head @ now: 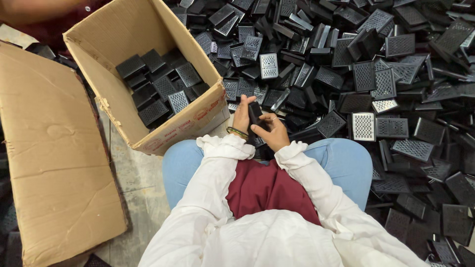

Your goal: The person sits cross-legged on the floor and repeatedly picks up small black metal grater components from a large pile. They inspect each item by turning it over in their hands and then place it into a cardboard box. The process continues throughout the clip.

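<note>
To the left of my hands an open cardboard box (148, 74) holds a few black grater pieces, and just right of it my left hand (241, 117) and right hand (272, 132) are close together, both closed around one black grater piece (255, 116) above my knees. As I judge it, the piece could slip from my fingers into the big pile of grater pieces (376, 89) on the right and get lost among identical ones. Its long axis runs roughly away from me, its far end tipped slightly left toward the box.

An open cardboard box (148, 64), holding a shallow layer of what look like black perforated grater plates (158, 86), stands on the floor beside a flattened cardboard sheet (49, 148) and a large heap of similar plates (376, 74).
</note>
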The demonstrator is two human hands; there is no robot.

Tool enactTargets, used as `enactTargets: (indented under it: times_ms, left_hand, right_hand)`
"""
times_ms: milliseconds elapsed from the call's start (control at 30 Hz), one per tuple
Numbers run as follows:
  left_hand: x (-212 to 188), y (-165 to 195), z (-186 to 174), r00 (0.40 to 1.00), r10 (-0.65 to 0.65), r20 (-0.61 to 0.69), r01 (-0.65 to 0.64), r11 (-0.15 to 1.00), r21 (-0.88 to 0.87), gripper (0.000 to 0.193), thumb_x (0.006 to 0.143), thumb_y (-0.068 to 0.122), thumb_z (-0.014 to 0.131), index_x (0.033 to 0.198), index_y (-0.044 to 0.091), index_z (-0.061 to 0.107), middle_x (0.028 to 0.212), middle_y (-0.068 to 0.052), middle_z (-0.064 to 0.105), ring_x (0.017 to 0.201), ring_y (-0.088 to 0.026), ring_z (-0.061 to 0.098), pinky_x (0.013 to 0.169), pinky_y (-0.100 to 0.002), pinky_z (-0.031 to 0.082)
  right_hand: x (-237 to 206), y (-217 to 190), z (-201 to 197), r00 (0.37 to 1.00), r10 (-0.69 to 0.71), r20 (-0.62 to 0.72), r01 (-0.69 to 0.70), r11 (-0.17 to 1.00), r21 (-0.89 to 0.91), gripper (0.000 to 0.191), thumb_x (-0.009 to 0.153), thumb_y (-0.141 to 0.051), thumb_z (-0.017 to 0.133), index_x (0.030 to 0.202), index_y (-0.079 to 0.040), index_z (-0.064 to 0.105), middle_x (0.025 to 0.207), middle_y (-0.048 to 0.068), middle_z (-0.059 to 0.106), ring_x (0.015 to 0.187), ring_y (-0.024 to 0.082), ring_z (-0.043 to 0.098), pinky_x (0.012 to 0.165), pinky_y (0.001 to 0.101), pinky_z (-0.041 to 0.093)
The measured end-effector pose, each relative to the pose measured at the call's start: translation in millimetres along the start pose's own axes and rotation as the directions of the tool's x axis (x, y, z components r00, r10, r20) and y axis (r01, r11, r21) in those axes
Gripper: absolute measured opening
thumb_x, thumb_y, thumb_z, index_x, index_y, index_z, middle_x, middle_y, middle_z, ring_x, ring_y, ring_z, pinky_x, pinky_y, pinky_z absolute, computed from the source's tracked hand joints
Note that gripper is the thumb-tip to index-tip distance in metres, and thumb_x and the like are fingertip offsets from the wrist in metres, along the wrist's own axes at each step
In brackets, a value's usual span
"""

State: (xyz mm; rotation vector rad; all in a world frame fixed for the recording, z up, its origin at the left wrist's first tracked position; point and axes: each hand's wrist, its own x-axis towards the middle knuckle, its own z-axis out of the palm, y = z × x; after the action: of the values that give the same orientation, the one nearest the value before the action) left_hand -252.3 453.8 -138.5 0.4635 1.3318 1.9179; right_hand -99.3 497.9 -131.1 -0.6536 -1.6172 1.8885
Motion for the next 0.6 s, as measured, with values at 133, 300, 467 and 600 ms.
enactTargets:
  times_ms: [133, 300, 467, 600]
  left_hand:
    - [4, -8, 3, 1.000, 0.003, -0.022, -0.004, 0.999, -0.038, 0.071, 0.103, 0.063, 0.044, 0.125, -0.001, 0.065, 0.100, -0.008, 0.069, 0.086, -0.015, 0.065, 0.078, -0.028, 0.054]
    - [11, -19, 6, 0.999, 0.003, 0.049, 0.004, 0.990, -0.139, 0.064, 0.103, 0.059, 0.049, 0.122, 0.000, 0.065, 0.101, -0.008, 0.068, 0.091, -0.015, 0.068, 0.081, -0.028, 0.056]
    - [2, -29, 11, 0.997, 0.064, 0.051, -0.055, 0.986, -0.159, 0.047, 0.101, 0.041, 0.065, 0.127, 0.003, 0.058, 0.107, -0.008, 0.067, 0.096, -0.014, 0.066, 0.086, -0.029, 0.056]
    - [-2, -31, 9, 0.997, 0.040, 0.061, -0.029, 0.983, -0.182, 0.043, 0.095, 0.018, 0.074, 0.131, 0.004, 0.054, 0.108, -0.007, 0.065, 0.098, -0.015, 0.065, 0.086, -0.030, 0.055]
  right_hand:
    - [0, -1, 0, 0.999, -0.028, 0.033, 0.028, 0.999, 0.019, 0.041, 0.085, -0.008, 0.084, 0.118, 0.000, 0.061, 0.111, 0.007, 0.068, 0.100, 0.012, 0.065, 0.089, 0.0271, 0.055]
    - [3, -7, -7, 0.997, 0.081, -0.011, -0.081, 0.996, 0.030, 0.041, 0.083, -0.003, 0.083, 0.118, 0.002, 0.064, 0.108, 0.009, 0.070, 0.098, 0.014, 0.067, 0.088, 0.0292, 0.057]
    - [-2, 0, -2, 1.000, -0.018, -0.005, 0.018, 0.999, 0.042, 0.043, 0.084, -0.001, 0.083, 0.122, 0.003, 0.063, 0.115, 0.008, 0.069, 0.106, 0.014, 0.066, 0.094, 0.0295, 0.056]
    - [-2, 12, 4, 0.992, -0.123, 0.017, 0.125, 0.989, -0.085, 0.043, 0.087, -0.001, 0.081, 0.126, 0.003, 0.063, 0.116, 0.008, 0.070, 0.108, 0.015, 0.067, 0.096, 0.0293, 0.055]
